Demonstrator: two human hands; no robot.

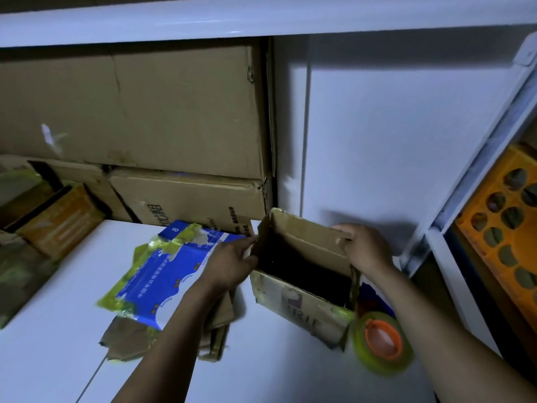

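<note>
A small open cardboard box (pixel 302 298) stands on the white tabletop (pixel 58 359), its inside dark. The left grip (pixel 232 264) holds the box's left wall, fingers at its upper edge. The right grip (pixel 364 248) curls over the box's far right rim. Just beside the box's near right corner lies a tape roll (pixel 383 346), yellow-green with an orange core. Left of the box lies a flattened blue-and-white carton (pixel 162 274) on torn brown card, partly under the left forearm. Behind the box, to its left, big brown cartons (pixel 145 112) are stacked. Well to the box's right sits an orange crate (pixel 502 222) with round holes.
</note>
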